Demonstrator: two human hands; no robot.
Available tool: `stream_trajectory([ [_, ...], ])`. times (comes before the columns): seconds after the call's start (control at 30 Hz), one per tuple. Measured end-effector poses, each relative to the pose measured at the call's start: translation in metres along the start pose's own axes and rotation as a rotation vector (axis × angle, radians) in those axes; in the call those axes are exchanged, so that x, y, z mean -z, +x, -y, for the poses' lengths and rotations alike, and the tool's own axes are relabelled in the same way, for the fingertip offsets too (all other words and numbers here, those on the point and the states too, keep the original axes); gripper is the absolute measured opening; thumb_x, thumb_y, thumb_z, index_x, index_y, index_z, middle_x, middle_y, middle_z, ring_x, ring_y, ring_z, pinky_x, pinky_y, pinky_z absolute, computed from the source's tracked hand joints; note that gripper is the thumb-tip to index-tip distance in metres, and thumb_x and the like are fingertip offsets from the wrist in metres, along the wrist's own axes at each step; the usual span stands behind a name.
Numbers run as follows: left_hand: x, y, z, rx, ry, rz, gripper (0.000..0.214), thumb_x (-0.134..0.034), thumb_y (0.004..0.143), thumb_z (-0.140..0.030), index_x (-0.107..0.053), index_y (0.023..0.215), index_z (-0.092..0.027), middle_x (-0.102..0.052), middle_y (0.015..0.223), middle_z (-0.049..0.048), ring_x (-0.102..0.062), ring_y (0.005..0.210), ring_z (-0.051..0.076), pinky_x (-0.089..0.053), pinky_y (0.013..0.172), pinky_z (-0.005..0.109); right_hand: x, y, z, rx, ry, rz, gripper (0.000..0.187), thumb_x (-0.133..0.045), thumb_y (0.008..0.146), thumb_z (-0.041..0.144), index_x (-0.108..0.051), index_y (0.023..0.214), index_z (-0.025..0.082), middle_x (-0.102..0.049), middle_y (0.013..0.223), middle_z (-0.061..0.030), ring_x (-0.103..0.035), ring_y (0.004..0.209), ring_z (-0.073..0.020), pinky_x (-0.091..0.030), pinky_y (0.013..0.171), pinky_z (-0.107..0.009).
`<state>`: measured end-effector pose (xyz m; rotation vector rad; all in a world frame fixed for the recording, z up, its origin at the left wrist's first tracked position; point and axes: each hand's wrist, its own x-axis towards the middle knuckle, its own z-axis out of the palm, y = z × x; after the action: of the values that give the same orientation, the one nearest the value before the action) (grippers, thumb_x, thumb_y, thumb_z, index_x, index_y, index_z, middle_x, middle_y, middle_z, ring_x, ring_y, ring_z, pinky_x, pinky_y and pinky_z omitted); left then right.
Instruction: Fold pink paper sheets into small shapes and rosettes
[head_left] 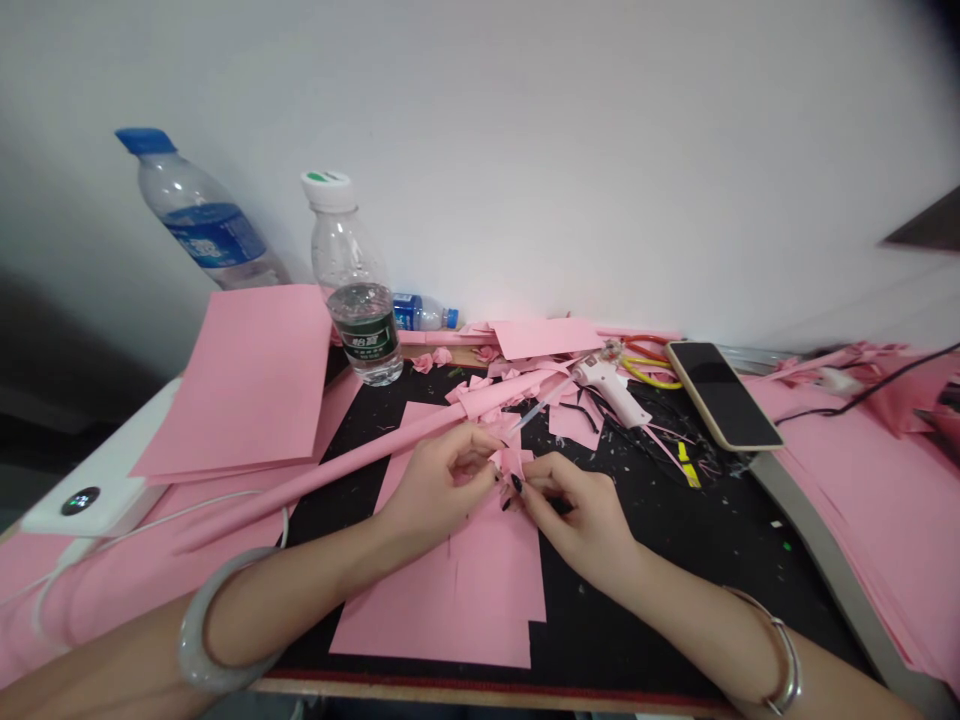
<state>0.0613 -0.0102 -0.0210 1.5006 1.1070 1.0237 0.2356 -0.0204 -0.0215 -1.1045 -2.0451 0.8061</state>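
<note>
Between my two hands, over the middle of the desk, is a small folded piece of pink paper (511, 463). My left hand (457, 475) pinches it from the left with thumb and fingers. From the right, my right hand (574, 510) grips its other side, fingertips close to the left ones. Under both hands lie flat pink paper sheets (442, 620) on a black mat. Just beyond the hands a white glue gun (611, 390) rests among pink scraps (517, 390). A long rolled pink paper tube (337, 465) slants past my left hand.
A water bottle (352, 290) stands at the back left, near a larger blue-capped bottle (202, 215). A phone (724, 395) lies at the right. A white power bank (97, 490) with a cable sits left, beside stacked pink paper (247, 380). More pink sheets (885, 510) cover the right side.
</note>
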Motion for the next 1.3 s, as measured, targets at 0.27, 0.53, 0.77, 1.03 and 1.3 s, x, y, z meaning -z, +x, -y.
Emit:
stream_trajectory([
  [0.27,0.001,-0.002,0.0,-0.01,0.05,0.035,0.012,-0.05,0.08,-0.011,-0.061,0.075,-0.014,-0.064,0.077,0.0026,-0.06,0.074,0.014,-0.047,0.071,0.027,-0.001,0.0,0.001,-0.035,0.048,0.003,0.008,-0.047,0.084,0.015,-0.052,0.08,0.019,-0.058,0.059,0.0021,-0.053,0.05,-0.0101,-0.042,0.051,-0.02],
  [0.53,0.005,0.004,0.001,0.191,-0.373,0.123,0.02,-0.05,0.086,-0.031,-0.049,0.1,-0.018,-0.065,0.081,0.003,-0.066,0.07,0.016,-0.051,0.066,0.029,0.001,0.006,-0.01,-0.202,0.325,-0.019,0.009,-0.045,0.086,0.019,-0.053,0.091,0.019,-0.06,0.06,0.002,-0.056,0.049,-0.011,-0.045,0.05,-0.022],
  [0.77,0.008,0.007,0.007,0.208,-0.216,0.285,0.032,-0.042,0.09,-0.039,-0.055,0.074,-0.014,-0.061,0.058,0.001,-0.058,0.046,0.011,-0.045,0.045,0.021,0.0,0.008,-0.01,-0.265,0.463,0.051,0.011,-0.05,0.085,0.025,-0.057,0.087,0.017,-0.061,0.06,0.0017,-0.051,0.045,-0.0086,-0.043,0.046,-0.021],
  [1.03,0.008,0.005,0.01,0.167,-0.123,0.31,0.032,-0.041,0.091,-0.038,-0.055,0.072,-0.015,-0.058,0.055,-0.0002,-0.056,0.046,0.011,-0.041,0.044,0.021,0.002,0.012,-0.008,-0.309,0.581,0.104,0.014,-0.054,0.085,0.03,-0.056,0.083,0.016,-0.059,0.058,0.0031,-0.049,0.042,-0.0064,-0.041,0.044,-0.019],
  [1.3,0.009,0.004,0.005,0.164,-0.058,0.326,0.032,-0.041,0.09,-0.037,-0.051,0.068,-0.016,-0.058,0.053,-0.0009,-0.055,0.044,0.011,-0.04,0.043,0.021,0.004,0.014,-0.007,-0.331,0.621,0.13,0.017,-0.056,0.083,0.032,-0.057,0.082,0.015,-0.059,0.056,0.0028,-0.047,0.04,-0.0062,-0.039,0.041,-0.019],
])
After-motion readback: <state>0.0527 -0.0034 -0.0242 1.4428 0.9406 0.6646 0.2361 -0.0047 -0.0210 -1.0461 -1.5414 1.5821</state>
